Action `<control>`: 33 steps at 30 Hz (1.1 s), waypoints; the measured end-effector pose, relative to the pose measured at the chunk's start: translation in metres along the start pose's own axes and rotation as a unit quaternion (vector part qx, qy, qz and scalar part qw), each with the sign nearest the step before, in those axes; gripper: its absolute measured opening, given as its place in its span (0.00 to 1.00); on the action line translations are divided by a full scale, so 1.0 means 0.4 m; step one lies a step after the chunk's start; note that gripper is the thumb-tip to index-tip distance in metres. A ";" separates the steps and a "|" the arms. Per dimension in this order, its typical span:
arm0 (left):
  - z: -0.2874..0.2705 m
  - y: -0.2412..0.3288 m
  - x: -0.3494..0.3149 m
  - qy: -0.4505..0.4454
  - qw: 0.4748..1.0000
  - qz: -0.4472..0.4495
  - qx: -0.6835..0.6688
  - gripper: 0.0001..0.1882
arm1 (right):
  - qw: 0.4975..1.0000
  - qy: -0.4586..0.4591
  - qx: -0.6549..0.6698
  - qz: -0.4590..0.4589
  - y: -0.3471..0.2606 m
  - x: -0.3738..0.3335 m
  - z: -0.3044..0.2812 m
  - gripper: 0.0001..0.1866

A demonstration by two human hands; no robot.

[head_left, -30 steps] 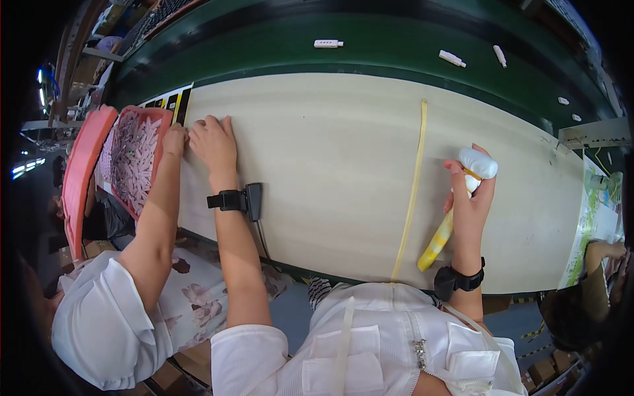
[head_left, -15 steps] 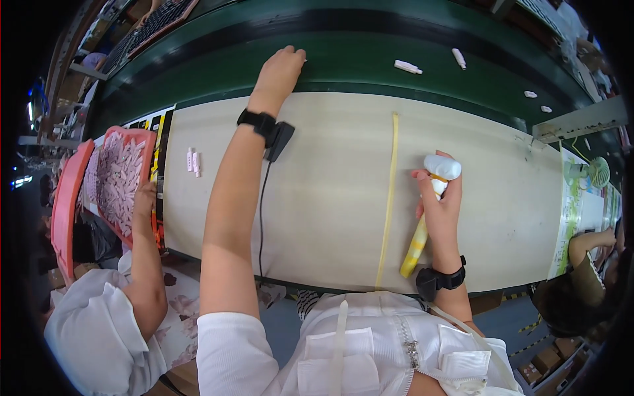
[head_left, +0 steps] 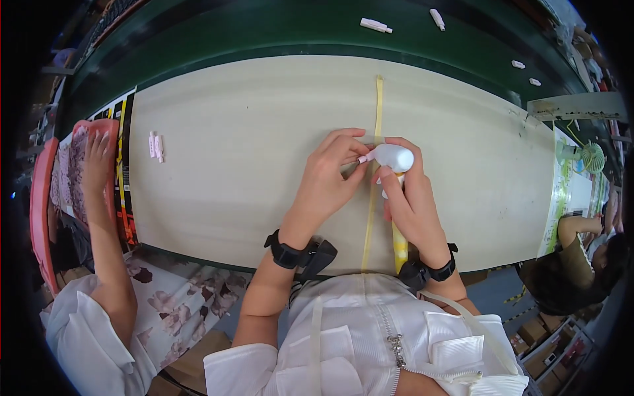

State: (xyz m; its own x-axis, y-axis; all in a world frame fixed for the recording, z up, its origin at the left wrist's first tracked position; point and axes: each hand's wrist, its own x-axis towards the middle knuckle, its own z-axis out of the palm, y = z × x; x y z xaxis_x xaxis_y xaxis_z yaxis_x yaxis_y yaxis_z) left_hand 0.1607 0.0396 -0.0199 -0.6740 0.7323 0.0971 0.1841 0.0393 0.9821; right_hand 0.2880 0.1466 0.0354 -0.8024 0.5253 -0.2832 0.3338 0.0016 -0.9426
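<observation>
Over the middle of the pale worktop (head_left: pixel 231 165), my two hands have come together. My right hand (head_left: pixel 419 211) is wrapped round a white, round-headed tool (head_left: pixel 396 158) with a yellow-and-white handle (head_left: pixel 400 247) pointing down toward me; its exact kind is unclear. My left hand (head_left: pixel 323 175) pinches a small pale pink tube (head_left: pixel 362 159) between thumb and fingertips, right at the left end of the white head. Whether tube and head touch cannot be told. Part of the tube is hidden by my fingers.
Two pink tubes (head_left: pixel 156 146) lie at the worktop's left. A yellow strip (head_left: pixel 379 105) runs across it. Beyond is a dark green belt (head_left: pixel 264 30) with several tubes. At left, a co-worker's hand (head_left: pixel 96 165) reaches over a pink bin (head_left: pixel 111 148). A small green fan (head_left: pixel 590 158) stands right.
My left hand has come back from the green belt to the middle, with a small pink tube in its fingers. My right hand has shifted left with the tool, whose head now meets the left hand.
</observation>
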 end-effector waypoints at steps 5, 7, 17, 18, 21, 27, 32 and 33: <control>0.006 -0.015 -0.014 0.052 0.990 0.077 0.111 0.15 | 0.995 -0.008 -0.098 -0.019 0.018 0.006 0.009 0.21; 0.002 -0.020 -0.015 0.061 0.979 0.094 0.168 0.14 | 0.993 -0.007 -0.112 -0.020 0.013 0.007 0.014 0.21; -0.003 -0.043 -0.016 0.075 0.983 0.100 0.136 0.10 | 0.973 0.049 -0.187 -0.126 0.025 0.021 0.064 0.22; -0.002 -0.044 -0.016 0.074 0.982 0.101 0.139 0.10 | 0.966 0.033 -0.226 -0.123 0.032 0.025 0.064 0.22; 0.001 -0.043 -0.015 0.076 0.980 0.104 0.148 0.11 | 0.987 0.053 -0.145 -0.050 0.033 0.030 0.041 0.22; 0.008 0.000 -0.027 0.060 0.998 0.026 0.000 0.09 | 0.990 0.137 -0.031 0.001 -0.002 0.039 0.003 0.24; 0.027 0.034 -0.042 0.041 0.944 -0.114 -0.308 0.06 | 0.988 0.131 0.074 -0.029 -0.002 0.030 0.013 0.27; 0.028 0.036 -0.043 0.041 0.944 -0.115 -0.307 0.06 | 0.987 0.133 0.074 -0.042 0.000 0.029 0.016 0.28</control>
State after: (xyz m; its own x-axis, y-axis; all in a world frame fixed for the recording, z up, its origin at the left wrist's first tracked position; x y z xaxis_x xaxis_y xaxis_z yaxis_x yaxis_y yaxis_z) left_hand 0.1829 0.0353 -0.0091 -0.7033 0.6965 -0.1423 -0.4054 -0.2285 0.8851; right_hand 0.2756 0.1471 0.0311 -0.6592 0.7335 -0.1656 0.1804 -0.0595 -0.9818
